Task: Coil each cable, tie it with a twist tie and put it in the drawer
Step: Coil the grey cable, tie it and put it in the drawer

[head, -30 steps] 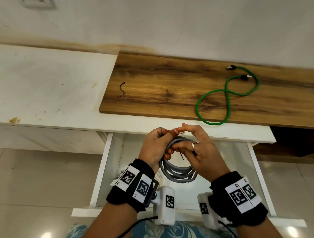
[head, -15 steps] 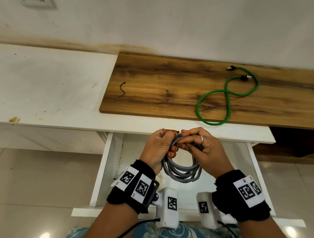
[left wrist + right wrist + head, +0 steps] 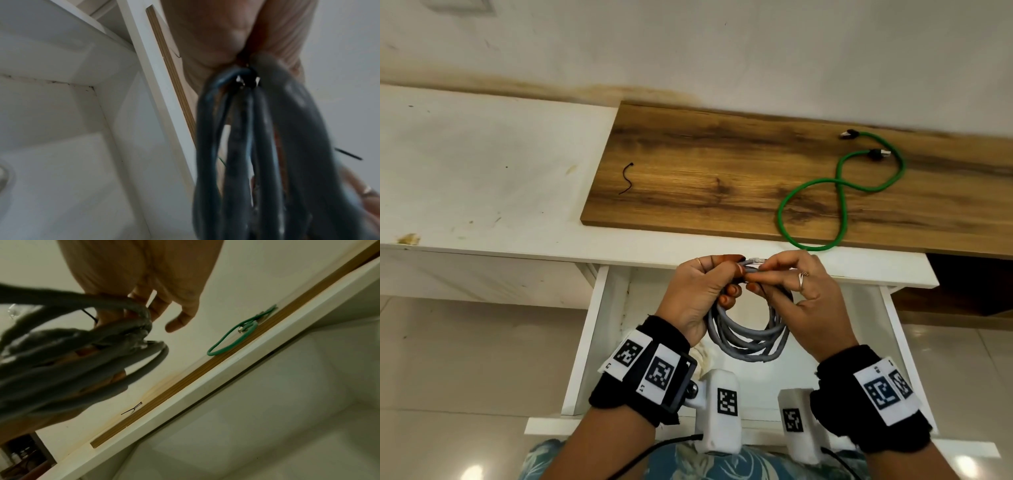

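Head view shows the grey cable [image 3: 748, 329] coiled in several loops and held up over the open drawer [image 3: 599, 339], just in front of the desk's [image 3: 482, 164] front edge. Its top is gathered between both hands, while the loops hang free below. The left hand [image 3: 697, 294] has its fingers curled round the left side of the bundle; the right hand [image 3: 799, 298] pinches the top with thumb and first fingers, the other fingers loosely bent. A thin black twist tie [image 3: 89, 315] sticks out at the pinch, seen in the right wrist view; whether it is yet wound shut I cannot tell, as the fingers hide it

Judging from this, the tying is the step in hand. The main risk is the stiff loops springing apart if either grip loosens before the tie is twisted firmly; the cable would then drop into the drawer uncoiled. The tie is small and could slip from the fingertips and fall into the drawer or onto the floor. A tie caught round only some loops would leave the rest loose

Further out, a green cable [image 3: 839, 192] lies uncoiled in a figure of eight on the wood board [image 3: 705, 178], near the board's right end, part of it reaching the board's front edge. A second tie [image 3: 627, 179] lies near the board's left end, well apart from it. Nothing stands between the hands and the drawer; its floor below the coil looks bare, though the wrists hide its near part
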`<action>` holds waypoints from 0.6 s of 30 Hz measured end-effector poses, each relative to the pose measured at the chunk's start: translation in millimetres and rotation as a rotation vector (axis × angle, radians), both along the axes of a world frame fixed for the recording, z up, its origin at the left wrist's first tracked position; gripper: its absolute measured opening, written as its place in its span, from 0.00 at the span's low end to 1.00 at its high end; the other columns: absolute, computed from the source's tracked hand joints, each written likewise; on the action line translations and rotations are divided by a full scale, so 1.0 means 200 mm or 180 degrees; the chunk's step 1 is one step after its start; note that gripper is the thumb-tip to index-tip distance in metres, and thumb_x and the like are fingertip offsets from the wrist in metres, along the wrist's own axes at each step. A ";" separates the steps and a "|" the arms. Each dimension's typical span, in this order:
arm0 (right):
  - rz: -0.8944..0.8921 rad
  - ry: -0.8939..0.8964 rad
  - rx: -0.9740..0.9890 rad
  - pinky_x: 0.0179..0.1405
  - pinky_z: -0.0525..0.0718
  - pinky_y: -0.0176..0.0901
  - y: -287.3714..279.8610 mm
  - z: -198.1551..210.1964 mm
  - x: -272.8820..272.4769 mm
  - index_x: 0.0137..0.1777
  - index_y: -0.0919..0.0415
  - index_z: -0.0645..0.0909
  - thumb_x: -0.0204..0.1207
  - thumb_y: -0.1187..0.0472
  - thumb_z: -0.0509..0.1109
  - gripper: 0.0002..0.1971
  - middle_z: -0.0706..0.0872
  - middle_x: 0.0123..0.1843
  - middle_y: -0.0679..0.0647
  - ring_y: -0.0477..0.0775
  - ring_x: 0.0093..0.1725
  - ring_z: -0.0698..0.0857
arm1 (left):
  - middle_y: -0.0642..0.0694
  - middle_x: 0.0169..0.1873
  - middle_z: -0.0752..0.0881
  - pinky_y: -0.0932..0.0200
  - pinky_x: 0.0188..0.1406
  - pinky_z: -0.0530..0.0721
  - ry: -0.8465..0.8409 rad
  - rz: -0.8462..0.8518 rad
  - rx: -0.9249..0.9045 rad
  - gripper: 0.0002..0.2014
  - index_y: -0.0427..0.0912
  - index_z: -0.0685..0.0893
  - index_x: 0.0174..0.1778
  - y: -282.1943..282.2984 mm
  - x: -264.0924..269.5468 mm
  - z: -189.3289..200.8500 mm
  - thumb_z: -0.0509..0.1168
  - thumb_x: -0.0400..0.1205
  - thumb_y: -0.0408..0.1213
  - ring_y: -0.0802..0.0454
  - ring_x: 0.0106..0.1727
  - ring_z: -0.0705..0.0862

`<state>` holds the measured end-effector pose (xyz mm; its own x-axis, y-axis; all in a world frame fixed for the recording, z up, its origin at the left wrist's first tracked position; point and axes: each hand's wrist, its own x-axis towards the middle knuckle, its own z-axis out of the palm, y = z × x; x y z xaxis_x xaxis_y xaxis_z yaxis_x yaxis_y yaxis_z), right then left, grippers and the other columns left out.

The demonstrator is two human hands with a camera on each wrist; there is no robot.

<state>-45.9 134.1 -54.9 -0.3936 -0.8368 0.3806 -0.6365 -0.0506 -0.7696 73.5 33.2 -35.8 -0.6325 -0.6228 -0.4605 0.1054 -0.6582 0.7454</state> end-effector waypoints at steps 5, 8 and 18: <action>0.0069 -0.0011 -0.0165 0.44 0.79 0.30 0.00 0.04 0.03 0.50 0.48 0.87 0.73 0.56 0.72 0.08 0.86 0.45 0.38 0.43 0.47 0.84 | 0.43 0.25 0.82 0.71 0.13 0.69 -0.0050 0.0003 0.0015 0.06 0.32 0.83 0.44 -0.01 0.01 0.00 0.62 0.79 0.21 0.58 0.19 0.74; 0.0025 -0.0429 0.0033 0.44 0.78 0.29 -0.01 0.06 0.06 0.49 0.45 0.87 0.72 0.60 0.75 0.09 0.89 0.44 0.37 0.43 0.45 0.85 | 0.43 0.26 0.83 0.70 0.14 0.70 -0.0132 0.0055 -0.0111 0.06 0.34 0.83 0.46 -0.01 0.01 0.00 0.64 0.79 0.22 0.57 0.20 0.75; -0.0432 -0.2463 0.0594 0.40 0.84 0.35 -0.02 0.09 0.09 0.39 0.61 0.84 0.64 0.68 0.79 0.07 0.91 0.35 0.57 0.50 0.36 0.87 | 0.46 0.23 0.83 0.69 0.16 0.73 -0.0436 -0.0048 -0.0299 0.04 0.35 0.84 0.40 0.00 0.01 -0.02 0.67 0.76 0.23 0.56 0.21 0.78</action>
<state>-27.6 129.4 -36.7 -0.5910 -0.7857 -0.1828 0.0890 0.1617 -0.9828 76.1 33.1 -40.6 -0.5775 -0.6581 -0.4831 -0.0107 -0.5856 0.8105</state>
